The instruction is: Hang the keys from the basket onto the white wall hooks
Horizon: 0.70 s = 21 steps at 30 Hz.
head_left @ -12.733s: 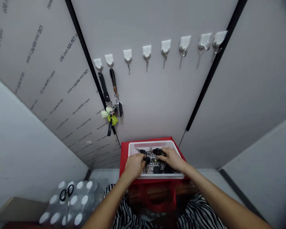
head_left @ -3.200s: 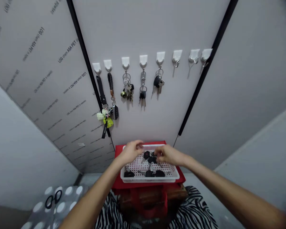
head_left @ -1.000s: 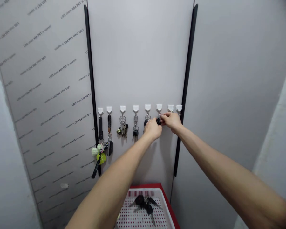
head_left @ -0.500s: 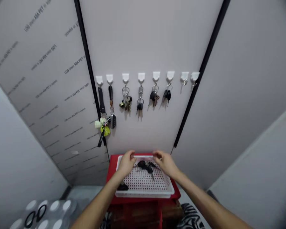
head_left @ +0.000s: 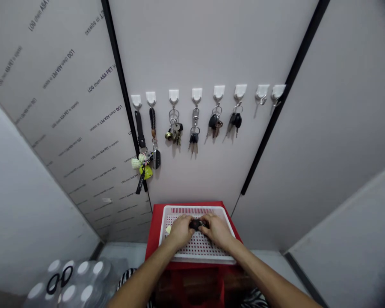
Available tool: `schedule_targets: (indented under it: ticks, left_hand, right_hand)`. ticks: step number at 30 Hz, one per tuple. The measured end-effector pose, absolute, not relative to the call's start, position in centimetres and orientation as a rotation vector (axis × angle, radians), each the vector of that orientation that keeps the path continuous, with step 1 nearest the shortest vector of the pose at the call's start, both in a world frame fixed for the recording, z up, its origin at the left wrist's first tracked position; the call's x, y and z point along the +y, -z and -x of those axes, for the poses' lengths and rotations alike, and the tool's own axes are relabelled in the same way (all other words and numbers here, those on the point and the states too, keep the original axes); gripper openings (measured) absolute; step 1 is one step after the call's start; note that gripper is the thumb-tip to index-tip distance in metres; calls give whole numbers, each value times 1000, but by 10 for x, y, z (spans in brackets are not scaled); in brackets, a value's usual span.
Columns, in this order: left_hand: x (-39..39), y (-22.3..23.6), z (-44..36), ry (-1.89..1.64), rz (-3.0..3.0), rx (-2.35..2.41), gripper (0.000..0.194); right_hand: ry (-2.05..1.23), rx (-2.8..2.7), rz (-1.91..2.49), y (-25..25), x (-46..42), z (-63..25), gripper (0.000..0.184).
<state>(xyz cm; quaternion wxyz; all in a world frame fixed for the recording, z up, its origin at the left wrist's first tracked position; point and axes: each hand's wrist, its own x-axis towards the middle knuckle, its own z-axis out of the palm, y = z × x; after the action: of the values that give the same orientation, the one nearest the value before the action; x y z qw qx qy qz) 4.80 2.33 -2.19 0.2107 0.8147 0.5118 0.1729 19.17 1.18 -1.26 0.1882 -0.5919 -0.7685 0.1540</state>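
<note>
My left hand point(head_left: 180, 231) and my right hand point(head_left: 218, 231) are both inside a white perforated plastic basket point(head_left: 199, 258). Between them lies a bunch of black-headed keys point(head_left: 195, 224), pinched by the fingers of both hands. Part of the bunch is covered by the right fingers. On the wall above, a row of white adhesive hooks point(head_left: 196, 94) carries several key sets. A silver ring with black keys point(head_left: 235, 120) hangs from the sixth hook from the left. The two rightmost hooks, one of them here point(head_left: 262, 93), carry nothing.
The basket stands on a red surface point(head_left: 154, 229) against the wall panel. A keychain with a lime-green charm point(head_left: 146, 172) hangs at far left. Wrapped bottles with white caps point(head_left: 69, 293) and a black carry handle point(head_left: 60, 280) sit at lower left. Side walls enclose both sides.
Key sets now hang on the third to sixth hooks, bare in the oldest frame. The basket holds fewer keys. Since half a second ago, my hands have come together and closed on the bunch.
</note>
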Motion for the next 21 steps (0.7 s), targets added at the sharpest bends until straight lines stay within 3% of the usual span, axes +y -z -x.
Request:
schedule_targets:
  ticks: [7,13,21]
  left_hand:
    - [27,19,-42,-728,-1994,1543,19]
    - [22,19,-43,-804,-2028,1398,36]
    - [23,14,-46,-784,-1933,1174,23]
  right_hand:
    - [-371,-2093,1705,15,11,-193,22]
    - [-432,-2063,1597,15,7,-191,16]
    - [-807,-1721,1442,-5,14,-198,25]
